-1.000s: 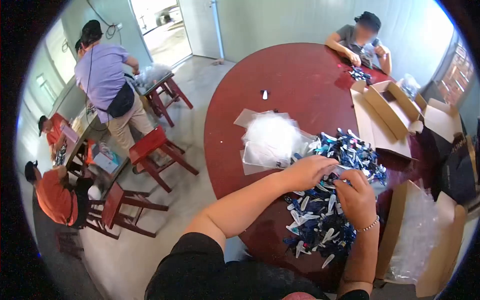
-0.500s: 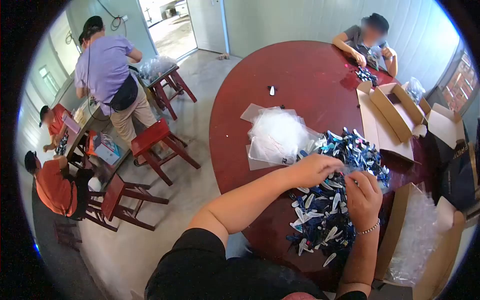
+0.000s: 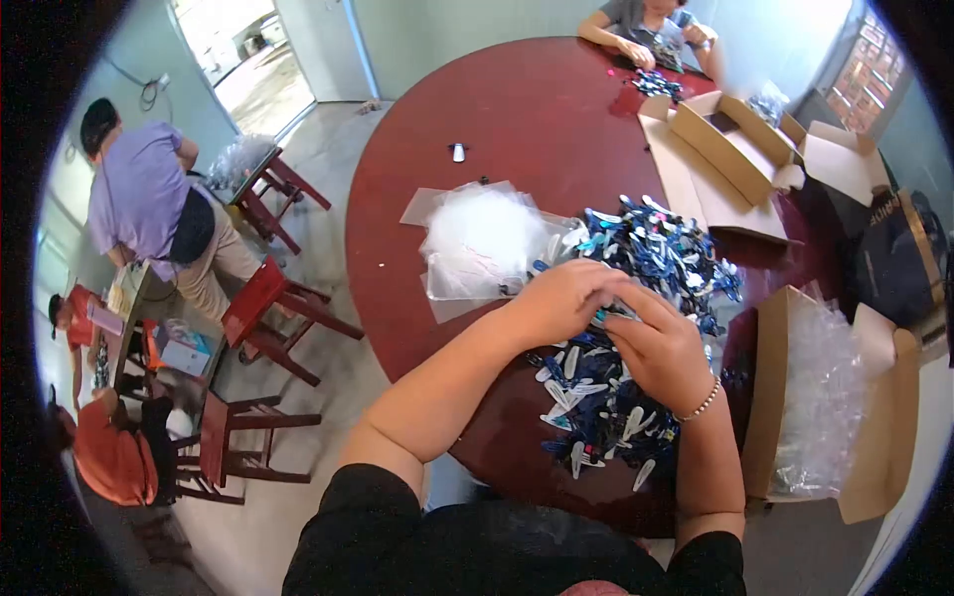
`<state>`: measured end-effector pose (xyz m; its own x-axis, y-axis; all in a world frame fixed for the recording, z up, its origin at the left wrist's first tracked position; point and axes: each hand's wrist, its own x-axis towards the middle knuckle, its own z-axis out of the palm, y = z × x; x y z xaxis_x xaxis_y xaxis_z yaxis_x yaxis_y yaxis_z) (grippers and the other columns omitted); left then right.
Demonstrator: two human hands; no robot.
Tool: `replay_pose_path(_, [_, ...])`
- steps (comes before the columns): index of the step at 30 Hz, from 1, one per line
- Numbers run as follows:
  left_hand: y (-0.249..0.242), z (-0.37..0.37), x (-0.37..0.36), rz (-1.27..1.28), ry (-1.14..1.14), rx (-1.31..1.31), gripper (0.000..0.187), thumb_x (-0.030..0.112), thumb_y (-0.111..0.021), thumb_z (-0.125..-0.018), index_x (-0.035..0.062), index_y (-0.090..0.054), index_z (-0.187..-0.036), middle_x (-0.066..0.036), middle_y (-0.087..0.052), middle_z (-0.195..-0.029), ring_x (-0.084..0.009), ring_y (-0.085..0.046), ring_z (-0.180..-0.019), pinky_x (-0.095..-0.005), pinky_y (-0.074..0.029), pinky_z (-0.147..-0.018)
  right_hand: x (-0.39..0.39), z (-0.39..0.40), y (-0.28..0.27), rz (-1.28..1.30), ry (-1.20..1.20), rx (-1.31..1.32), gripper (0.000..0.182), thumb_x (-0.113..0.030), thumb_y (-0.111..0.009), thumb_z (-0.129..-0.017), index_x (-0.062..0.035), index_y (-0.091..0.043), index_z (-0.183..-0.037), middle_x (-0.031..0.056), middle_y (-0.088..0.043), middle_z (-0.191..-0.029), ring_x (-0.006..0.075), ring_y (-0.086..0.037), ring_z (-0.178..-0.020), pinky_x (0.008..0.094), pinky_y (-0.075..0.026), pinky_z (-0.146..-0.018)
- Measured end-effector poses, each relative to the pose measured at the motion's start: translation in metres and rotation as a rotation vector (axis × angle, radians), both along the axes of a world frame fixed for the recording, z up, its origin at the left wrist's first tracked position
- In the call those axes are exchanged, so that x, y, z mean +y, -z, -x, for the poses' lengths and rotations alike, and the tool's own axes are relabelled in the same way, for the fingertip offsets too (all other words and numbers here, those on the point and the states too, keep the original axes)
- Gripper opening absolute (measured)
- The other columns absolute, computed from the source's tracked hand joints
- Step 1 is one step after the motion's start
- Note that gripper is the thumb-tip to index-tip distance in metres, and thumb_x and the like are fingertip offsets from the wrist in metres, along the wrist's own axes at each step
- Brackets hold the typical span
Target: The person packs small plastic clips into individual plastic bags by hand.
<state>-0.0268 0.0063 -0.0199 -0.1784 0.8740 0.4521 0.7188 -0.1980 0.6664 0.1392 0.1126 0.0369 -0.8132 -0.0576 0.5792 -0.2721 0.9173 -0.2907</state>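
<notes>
My left hand (image 3: 568,300) and my right hand (image 3: 656,348) meet above a heap of hair clips (image 3: 656,248) in dark blue, black, white and light blue. Both hands are closed, fingers curled and pressed together, fingertips touching or nearly so. Whatever sits between the fingers is hidden. A beaded bracelet (image 3: 702,399) circles my right wrist. More clips (image 3: 571,397) spread below my hands toward the near table edge. Left of the heap lies a stack of clear plastic bags (image 3: 482,238), close to my left hand.
The round red table (image 3: 417,129) carries an open cardboard box (image 3: 730,149) at the back right. Another box (image 3: 765,397), full of clear packets, stands at right. A person (image 3: 656,25) sits across. Red stools (image 3: 268,308) and other people (image 3: 149,199) are at left.
My view has turned, so the table and room sit further left and the heap slightly higher. My hands have drawn closer together, and the clear plastic seen between the fingers is now hidden.
</notes>
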Motion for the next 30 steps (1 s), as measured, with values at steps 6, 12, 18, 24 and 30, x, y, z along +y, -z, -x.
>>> replay_pose_path(6, [0.005, 0.003, 0.000, -0.074, 0.020, 0.023, 0.036, 0.005, -0.063, -0.085, 0.0038, -0.061, -0.121, -0.015, -0.064, -0.115, -0.0337, -0.058, -0.112, -0.0426, -0.047, -0.096, 0.001, 0.004, 0.001, 0.113, -0.118, -0.089, 0.014, 0.004, -0.070, -0.073, 0.0007, -0.064, -0.086, 0.0145, -0.067, -0.110, 0.0352, -0.063, -0.107, 0.0440, -0.050, -0.093])
replay_pose_path(12, [0.012, 0.007, 0.005, -0.180, -0.001, 0.109, 0.033, 0.004, -0.058, -0.083, 0.0021, -0.063, -0.115, -0.015, -0.065, -0.109, -0.0348, -0.059, -0.103, -0.0413, -0.048, -0.092, 0.000, -0.003, -0.005, 0.003, -0.067, -0.110, 0.014, 0.003, -0.071, -0.073, -0.0008, -0.064, -0.084, 0.0143, -0.067, -0.107, 0.0358, -0.064, -0.102, 0.0447, -0.050, -0.093])
replay_pose_path(18, [0.010, 0.007, 0.001, -0.025, -0.027, 0.150, 0.033, 0.007, -0.059, -0.088, 0.0031, -0.060, -0.121, -0.017, -0.064, -0.113, -0.0350, -0.061, -0.107, -0.0419, -0.050, -0.090, -0.003, -0.005, -0.005, 0.002, -0.035, -0.142, 0.014, 0.002, -0.071, -0.073, -0.0010, -0.064, -0.084, 0.0159, -0.066, -0.112, 0.0375, -0.062, -0.109, 0.0441, -0.050, -0.094])
replay_pose_path(24, [0.020, 0.015, 0.007, -0.166, -0.051, 0.195, 0.036, 0.002, -0.056, -0.085, 0.0032, -0.060, -0.121, -0.017, -0.065, -0.113, -0.0355, -0.061, -0.108, -0.0422, -0.051, -0.091, 0.001, -0.003, 0.003, 0.015, -0.079, -0.238, 0.013, 0.001, -0.071, -0.073, 0.0000, -0.063, -0.084, 0.0167, -0.064, -0.119, 0.0385, -0.058, -0.118, 0.0432, -0.048, -0.097])
replay_pose_path(30, [0.007, 0.016, -0.005, -0.038, -0.148, 0.198, 0.055, 0.003, -0.067, -0.077, 0.0037, -0.054, -0.130, -0.018, -0.060, -0.125, -0.0353, -0.055, -0.119, -0.0413, -0.045, -0.102, 0.002, -0.001, 0.003, -0.085, -0.067, -0.183, 0.013, 0.002, -0.069, -0.073, -0.0003, -0.062, -0.084, 0.0172, -0.061, -0.125, 0.0383, -0.056, -0.120, 0.0438, -0.048, -0.098])
